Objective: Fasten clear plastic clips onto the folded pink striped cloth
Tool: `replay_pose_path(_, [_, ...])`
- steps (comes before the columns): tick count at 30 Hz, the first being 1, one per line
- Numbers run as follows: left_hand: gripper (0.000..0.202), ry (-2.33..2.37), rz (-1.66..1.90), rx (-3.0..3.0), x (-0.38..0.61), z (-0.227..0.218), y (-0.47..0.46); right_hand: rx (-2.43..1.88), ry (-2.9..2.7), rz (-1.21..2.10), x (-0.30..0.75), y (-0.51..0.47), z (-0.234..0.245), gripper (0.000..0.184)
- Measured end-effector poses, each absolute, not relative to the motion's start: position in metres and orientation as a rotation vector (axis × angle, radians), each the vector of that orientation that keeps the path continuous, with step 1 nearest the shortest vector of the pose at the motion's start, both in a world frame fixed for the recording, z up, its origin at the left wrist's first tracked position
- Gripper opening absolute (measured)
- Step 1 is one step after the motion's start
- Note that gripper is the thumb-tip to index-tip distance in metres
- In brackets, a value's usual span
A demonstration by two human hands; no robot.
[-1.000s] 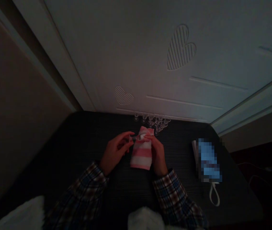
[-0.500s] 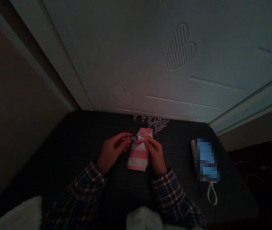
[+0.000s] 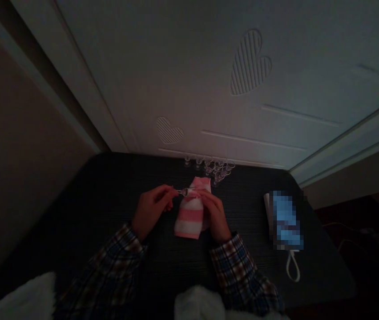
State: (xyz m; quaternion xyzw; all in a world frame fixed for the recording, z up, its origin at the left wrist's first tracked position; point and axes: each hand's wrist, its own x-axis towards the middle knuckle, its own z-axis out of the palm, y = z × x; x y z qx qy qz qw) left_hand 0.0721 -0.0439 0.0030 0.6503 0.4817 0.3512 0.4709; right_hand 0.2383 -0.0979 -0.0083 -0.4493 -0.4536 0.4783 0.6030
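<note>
A pink and white striped cloth (image 3: 189,213) hangs over my right hand (image 3: 214,215), which grips it above the dark table (image 3: 109,209). My left hand (image 3: 151,211) pinches a small clear glass piece (image 3: 183,192) by its stem and holds its end against the top of the cloth. Both hands are closed. The scene is dim, so the glass piece's shape is hard to make out.
Several small clear glasses (image 3: 212,166) stand in a cluster at the table's back edge, against a white panel with heart cut-outs (image 3: 250,64). A blurred blue object (image 3: 284,220) with a white strap lies to the right. White fluffy fabric (image 3: 198,304) sits near me.
Both hands, the cloth and the glass piece have drifted slightly left and down in view. The grip of each hand is unchanged.
</note>
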Motion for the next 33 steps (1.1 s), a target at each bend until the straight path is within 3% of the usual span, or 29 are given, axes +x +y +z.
replay_pose_path(17, [0.019, 1.046, 0.824, 1.563, 0.075, 0.004, -0.046, -1.013, -1.014, 1.199, 0.241, -0.093, -0.022, 0.034])
replay_pose_path(25, [0.04, 1.1, 0.77, 1.777, 0.082, 0.011, -0.055, -1.085, -0.875, 1.105, 0.241, -0.089, -0.022, 0.013])
replay_pose_path(33, [0.04, 1.116, 0.779, 1.783, 0.083, 0.007, -0.054, -1.074, -0.832, 1.108, 0.237, -0.09, -0.019, 0.014])
